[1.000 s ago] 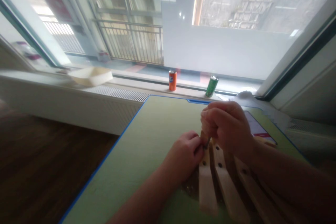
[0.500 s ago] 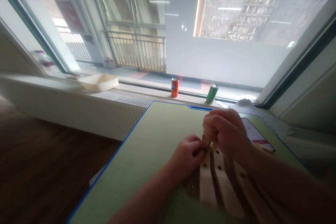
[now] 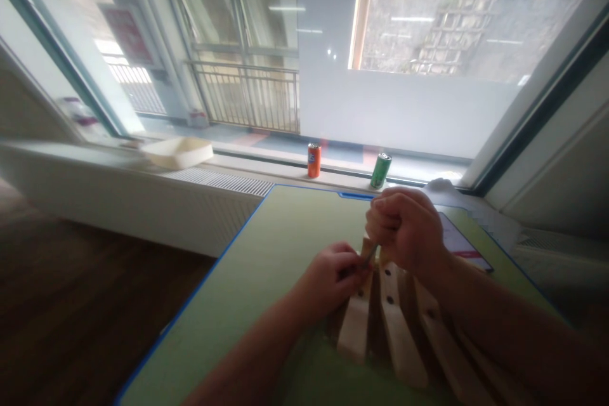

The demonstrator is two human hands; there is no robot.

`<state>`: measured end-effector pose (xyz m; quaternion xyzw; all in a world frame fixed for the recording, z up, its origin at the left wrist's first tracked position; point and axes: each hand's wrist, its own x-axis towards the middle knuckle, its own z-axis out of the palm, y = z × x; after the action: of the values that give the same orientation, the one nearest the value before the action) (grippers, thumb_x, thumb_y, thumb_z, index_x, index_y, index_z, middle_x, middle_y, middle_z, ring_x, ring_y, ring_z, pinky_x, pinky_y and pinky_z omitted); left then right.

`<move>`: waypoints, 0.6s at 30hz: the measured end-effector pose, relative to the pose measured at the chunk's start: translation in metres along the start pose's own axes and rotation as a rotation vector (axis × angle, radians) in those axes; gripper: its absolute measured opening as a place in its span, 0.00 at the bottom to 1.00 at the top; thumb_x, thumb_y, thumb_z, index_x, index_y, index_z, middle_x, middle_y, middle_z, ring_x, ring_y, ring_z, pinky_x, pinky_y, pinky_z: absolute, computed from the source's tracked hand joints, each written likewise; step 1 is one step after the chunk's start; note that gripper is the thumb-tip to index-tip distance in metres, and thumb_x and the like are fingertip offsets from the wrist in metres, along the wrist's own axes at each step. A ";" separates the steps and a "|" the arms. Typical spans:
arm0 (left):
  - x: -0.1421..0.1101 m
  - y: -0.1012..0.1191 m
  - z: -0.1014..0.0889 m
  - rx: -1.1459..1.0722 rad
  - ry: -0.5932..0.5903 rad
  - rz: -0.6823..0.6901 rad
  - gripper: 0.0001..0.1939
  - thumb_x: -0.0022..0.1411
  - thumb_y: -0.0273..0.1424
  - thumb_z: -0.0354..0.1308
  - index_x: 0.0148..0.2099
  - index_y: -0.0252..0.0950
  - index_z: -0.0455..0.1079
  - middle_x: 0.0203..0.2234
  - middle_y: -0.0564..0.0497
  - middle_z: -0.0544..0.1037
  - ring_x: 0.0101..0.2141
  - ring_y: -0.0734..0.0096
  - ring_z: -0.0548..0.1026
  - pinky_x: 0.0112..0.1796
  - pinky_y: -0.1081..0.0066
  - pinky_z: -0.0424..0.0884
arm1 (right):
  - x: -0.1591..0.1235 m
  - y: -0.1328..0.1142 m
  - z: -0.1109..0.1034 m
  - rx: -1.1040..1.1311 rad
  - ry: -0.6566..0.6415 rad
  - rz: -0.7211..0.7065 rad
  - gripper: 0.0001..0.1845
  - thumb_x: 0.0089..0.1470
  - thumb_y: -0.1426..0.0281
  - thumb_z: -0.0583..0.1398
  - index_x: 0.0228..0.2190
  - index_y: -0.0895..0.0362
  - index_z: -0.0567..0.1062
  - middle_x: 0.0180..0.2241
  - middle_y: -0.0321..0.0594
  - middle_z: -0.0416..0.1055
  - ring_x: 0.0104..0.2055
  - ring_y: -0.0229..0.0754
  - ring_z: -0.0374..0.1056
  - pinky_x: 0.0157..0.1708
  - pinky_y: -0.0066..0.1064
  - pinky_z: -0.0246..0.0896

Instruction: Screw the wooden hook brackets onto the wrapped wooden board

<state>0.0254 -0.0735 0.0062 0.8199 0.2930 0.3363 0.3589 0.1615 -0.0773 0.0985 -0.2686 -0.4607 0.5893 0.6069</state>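
My right hand [image 3: 406, 228] is closed in a fist around a screwdriver-like tool [image 3: 370, 255] whose handle is hidden. Its thin shaft slants down toward the fingertips of my left hand [image 3: 330, 279]. Those fingers are pinched at the shaft's lower end, over the left wooden slat [image 3: 354, 327]; what they hold is hidden. Beside it lies a second wooden slat [image 3: 402, 342] with dark round holes or screw heads. A third slat [image 3: 450, 355] runs partly under my right forearm. The slats sit over a darker brown piece.
The green table [image 3: 247, 279] has a blue edge. Past my right hand lies a phone or tablet [image 3: 464, 244] with a lit screen. On the sill stand an orange can [image 3: 314, 160], a green can [image 3: 381, 170] and a cream tray [image 3: 178, 153]. A radiator [image 3: 190, 203] runs below.
The left slat's near end has swung left, and the other slats have shifted slightly left. Both hands have moved a little left, and the shaft leans more. The view has shifted slightly.
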 end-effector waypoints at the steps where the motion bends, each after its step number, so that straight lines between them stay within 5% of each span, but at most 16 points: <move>1: 0.000 0.000 0.000 0.001 0.000 -0.004 0.11 0.60 0.33 0.51 0.37 0.33 0.72 0.32 0.49 0.68 0.32 0.73 0.67 0.35 0.74 0.64 | 0.000 0.000 0.000 0.003 -0.009 0.002 0.21 0.43 0.77 0.55 0.12 0.55 0.48 0.12 0.26 0.40 0.12 0.28 0.38 0.12 0.25 0.31; 18: 0.005 0.002 0.002 -0.016 0.092 -0.051 0.13 0.61 0.36 0.50 0.33 0.34 0.72 0.29 0.50 0.69 0.31 0.74 0.68 0.35 0.74 0.63 | 0.004 0.000 -0.004 -0.089 -0.076 -0.129 0.22 0.48 0.75 0.56 0.13 0.55 0.48 0.13 0.27 0.40 0.13 0.29 0.39 0.13 0.27 0.32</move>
<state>0.0304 -0.0715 0.0085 0.7929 0.3273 0.3669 0.3600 0.1649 -0.0727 0.0981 -0.2425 -0.5254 0.5377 0.6132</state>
